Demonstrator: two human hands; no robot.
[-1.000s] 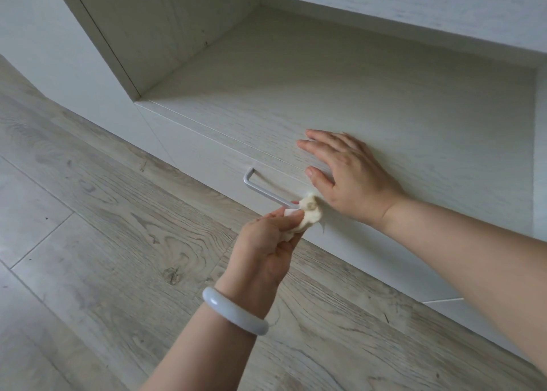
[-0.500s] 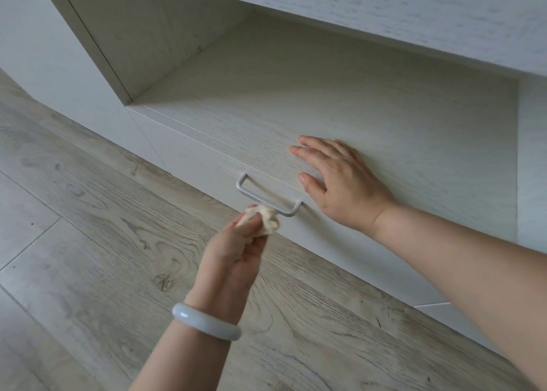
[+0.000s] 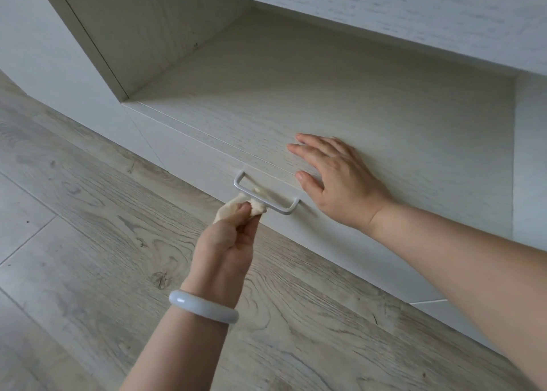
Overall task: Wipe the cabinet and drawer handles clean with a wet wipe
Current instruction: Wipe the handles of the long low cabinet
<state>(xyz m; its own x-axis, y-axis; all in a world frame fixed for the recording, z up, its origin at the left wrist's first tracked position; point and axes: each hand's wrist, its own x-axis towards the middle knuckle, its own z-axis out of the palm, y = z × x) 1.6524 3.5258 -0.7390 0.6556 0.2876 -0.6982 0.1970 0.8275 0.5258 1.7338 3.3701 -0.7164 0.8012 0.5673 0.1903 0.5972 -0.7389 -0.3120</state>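
A silver bar handle (image 3: 282,207) is fixed to the front of a pale wood-grain drawer (image 3: 189,156) low on the cabinet. My left hand (image 3: 229,242), with a white bangle on its wrist, pinches a crumpled off-white wet wipe (image 3: 236,207) against the middle of the handle's bar. My right hand (image 3: 340,180) lies flat, fingers straight, on the shelf surface (image 3: 370,109) just above and to the right of the handle.
The open cabinet niche has a side panel (image 3: 142,35) at the left and a top board (image 3: 384,8) overhead. Grey wood-look flooring (image 3: 88,242) spreads below and to the left. A second drawer front (image 3: 438,307) begins at the lower right.
My left hand has slid the wipe leftward along the handle from its right end to about its middle. My right hand has stayed flat on the shelf.
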